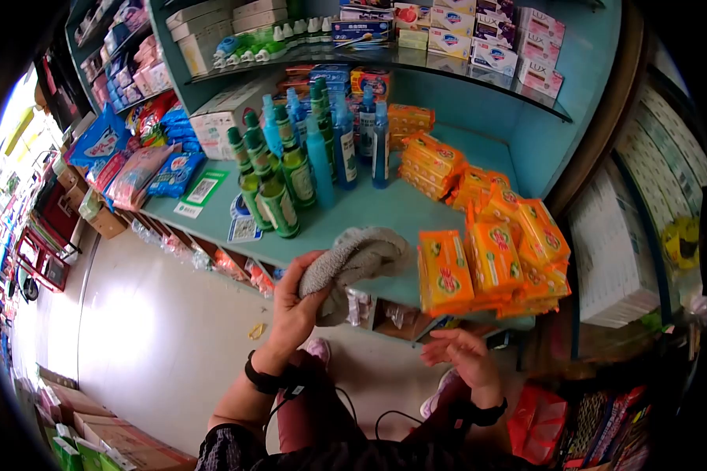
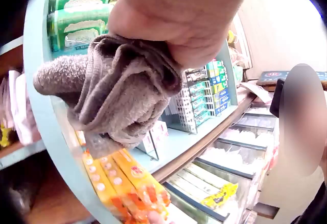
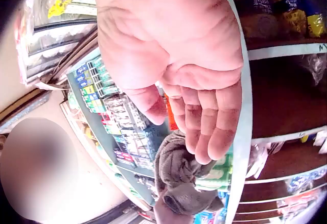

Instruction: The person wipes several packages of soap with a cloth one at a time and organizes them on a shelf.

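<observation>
In the head view my left hand [image 1: 292,314] grips a bunched grey cloth [image 1: 353,263] in front of the counter's edge. The cloth [image 2: 127,86] hangs from the left hand [image 2: 179,19] in the left wrist view, above orange packs [image 2: 122,180]. My right hand [image 1: 467,361] holds nothing and hovers just below the pile of orange packs [image 1: 495,255]. Seen from the right wrist, the right hand [image 3: 179,60] has its palm showing and its fingers extended, with the cloth [image 3: 184,178] beyond the fingertips.
Green and blue bottles [image 1: 279,200] stand on the counter [image 1: 314,235], left of the orange packs. QR cards [image 1: 202,192] and bagged goods [image 1: 177,173] lie farther left. A glass shelf above holds boxes [image 1: 452,31]. White cartons [image 1: 613,243] stand at the right.
</observation>
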`<state>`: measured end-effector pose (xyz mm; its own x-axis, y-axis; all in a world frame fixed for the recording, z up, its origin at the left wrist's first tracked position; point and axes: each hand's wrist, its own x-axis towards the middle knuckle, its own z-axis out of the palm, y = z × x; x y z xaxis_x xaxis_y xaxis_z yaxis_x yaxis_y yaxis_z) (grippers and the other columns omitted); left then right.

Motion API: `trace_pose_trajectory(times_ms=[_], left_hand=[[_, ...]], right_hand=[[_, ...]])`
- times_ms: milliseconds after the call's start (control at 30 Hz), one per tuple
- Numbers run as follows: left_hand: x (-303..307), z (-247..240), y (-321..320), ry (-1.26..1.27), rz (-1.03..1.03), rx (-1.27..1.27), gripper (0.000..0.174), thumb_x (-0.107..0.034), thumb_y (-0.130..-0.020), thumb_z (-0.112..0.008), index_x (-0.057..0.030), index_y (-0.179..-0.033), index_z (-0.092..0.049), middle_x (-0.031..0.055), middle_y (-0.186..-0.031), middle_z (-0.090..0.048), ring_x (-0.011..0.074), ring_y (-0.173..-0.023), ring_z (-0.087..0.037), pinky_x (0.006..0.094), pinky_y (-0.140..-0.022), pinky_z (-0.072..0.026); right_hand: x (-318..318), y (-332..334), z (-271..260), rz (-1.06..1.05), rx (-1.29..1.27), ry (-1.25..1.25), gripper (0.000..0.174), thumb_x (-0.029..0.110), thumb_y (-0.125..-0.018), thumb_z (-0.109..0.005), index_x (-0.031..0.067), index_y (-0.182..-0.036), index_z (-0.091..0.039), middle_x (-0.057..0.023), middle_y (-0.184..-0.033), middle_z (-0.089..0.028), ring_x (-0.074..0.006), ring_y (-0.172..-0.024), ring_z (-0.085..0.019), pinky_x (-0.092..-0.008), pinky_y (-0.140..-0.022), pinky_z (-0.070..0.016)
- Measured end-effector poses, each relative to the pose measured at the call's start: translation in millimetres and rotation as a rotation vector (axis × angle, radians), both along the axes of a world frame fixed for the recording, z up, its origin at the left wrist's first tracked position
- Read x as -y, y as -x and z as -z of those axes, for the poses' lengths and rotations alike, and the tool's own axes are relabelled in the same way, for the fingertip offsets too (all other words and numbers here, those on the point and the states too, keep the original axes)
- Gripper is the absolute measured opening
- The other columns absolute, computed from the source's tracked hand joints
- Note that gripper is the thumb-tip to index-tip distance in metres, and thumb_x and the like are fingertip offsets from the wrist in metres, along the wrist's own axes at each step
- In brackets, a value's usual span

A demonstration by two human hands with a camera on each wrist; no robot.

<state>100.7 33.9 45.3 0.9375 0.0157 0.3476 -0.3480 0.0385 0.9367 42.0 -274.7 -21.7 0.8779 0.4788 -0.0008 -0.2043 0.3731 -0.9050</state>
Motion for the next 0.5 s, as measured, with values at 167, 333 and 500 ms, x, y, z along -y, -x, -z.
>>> trace_pose_trajectory(times_ms=[167,333,500], left_hand=[[-2,11,-76,-0.181,-0.114,0.108,0.039,0.009,-0.079,-0.054,0.0001,-0.118,-0.054,0.0092,-0.107,-0.061,0.0169,-0.098,-0.057,0.0280,-0.089,-0.0440],[-1,15,-100,-0.391,-0.227,0.147,0.045,0.010,-0.072,-0.053,-0.0004,-0.116,-0.055,0.0143,-0.109,-0.061,0.0253,-0.101,-0.059,0.0312,-0.090,-0.0440],[-6,11,-101,-0.608,-0.280,0.299,0.046,0.009,-0.068,-0.055,-0.0014,-0.113,-0.055,0.0184,-0.113,-0.058,0.0368,-0.109,-0.054,0.0391,-0.095,-0.0420]], right_hand=[[15,-45,30,-0.057,-0.155,0.079,0.032,0.010,-0.096,-0.046,-0.0063,-0.123,-0.051,-0.0186,-0.112,-0.062,-0.0264,-0.101,-0.062,-0.0382,-0.086,-0.0514],[18,-55,19,-0.087,-0.186,0.134,0.035,0.012,-0.094,-0.049,-0.0059,-0.124,-0.049,-0.0194,-0.116,-0.059,-0.0283,-0.103,-0.061,-0.0385,-0.085,-0.0513],[21,-37,10,-0.067,-0.193,0.244,0.031,0.012,-0.096,-0.050,-0.0027,-0.123,-0.051,-0.0150,-0.114,-0.061,-0.0229,-0.102,-0.061,-0.0342,-0.085,-0.0507]])
